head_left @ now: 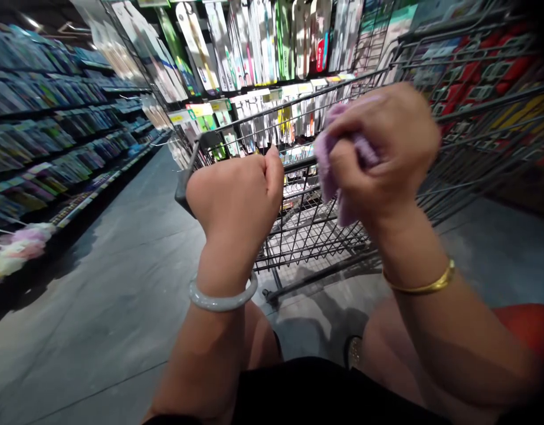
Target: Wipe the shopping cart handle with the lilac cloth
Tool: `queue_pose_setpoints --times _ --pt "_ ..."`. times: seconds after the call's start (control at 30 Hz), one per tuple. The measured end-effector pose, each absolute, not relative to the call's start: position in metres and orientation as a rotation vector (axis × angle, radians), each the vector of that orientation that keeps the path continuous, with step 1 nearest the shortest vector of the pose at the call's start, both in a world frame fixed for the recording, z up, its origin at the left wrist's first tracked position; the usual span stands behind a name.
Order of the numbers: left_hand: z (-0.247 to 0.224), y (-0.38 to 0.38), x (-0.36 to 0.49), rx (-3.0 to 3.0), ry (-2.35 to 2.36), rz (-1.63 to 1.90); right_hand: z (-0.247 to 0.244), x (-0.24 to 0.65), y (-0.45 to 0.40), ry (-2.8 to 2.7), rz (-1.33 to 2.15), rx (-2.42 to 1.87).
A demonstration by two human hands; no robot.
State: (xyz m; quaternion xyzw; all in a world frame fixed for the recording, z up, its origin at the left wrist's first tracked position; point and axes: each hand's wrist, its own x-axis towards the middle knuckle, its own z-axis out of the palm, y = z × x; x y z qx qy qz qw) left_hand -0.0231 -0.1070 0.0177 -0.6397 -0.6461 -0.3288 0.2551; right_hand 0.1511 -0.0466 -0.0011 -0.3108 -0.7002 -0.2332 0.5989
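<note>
Both forearms (203, 348) out front, left hand (236, 195) curled into a fist, back up, thumb along inner side, right hand (389, 147) apart and higher, clenched, thumb bent.

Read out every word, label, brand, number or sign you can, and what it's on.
Nothing reads for certain.
Red label on a hanging pack: white letters, too blurred.
Green pack to its left: lettering too blurred.
Yellow shelf tag: too small.
Purple cloth in the right hand: none visible.

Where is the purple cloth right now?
The purple cloth is right of centre in the head view, bunched in the right hand by the cart.
</note>
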Motion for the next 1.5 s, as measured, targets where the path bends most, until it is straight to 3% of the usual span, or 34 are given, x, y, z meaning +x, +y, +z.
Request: queue_pose_setpoints --times 0.17,0.47,0.67,0.97,1.17,1.37,1.5 --pt "0.018 -0.107 -0.025 -1.759 -1.75 -0.885 -0.003 0.128 -0.062 -1.849 -0.619 -0.615" --pt "0.016 -0.107 -0.025 -1.751 -1.71 -0.901 0.006 0.161 -0.038 -1.507 -0.584 -0.688" --pt "0.017 -0.107 -0.027 -1.709 -1.7 -0.813 -0.005 0.121 -0.062 -1.817 -0.661 -0.551" --pt "0.015 -0.109 -0.025 -1.701 -1.65 -0.822 0.003 0.142 -0.046 -1.553 -0.516 -0.676" --pt "0.017 -0.108 -0.028 -1.712 -1.681 -0.79 -0.002 0.12 -0.062 -1.824 -0.601 -0.607" --pt "0.016 -0.109 -0.026 -1.696 -1.678 -0.798 0.008 0.171 -0.024 -1.535 -0.594 -0.682" --pt "0.016 -0.109 -0.026 -1.685 -1.675 -0.782 0.005 0.159 -0.031 -1.494 -0.569 -0.689"
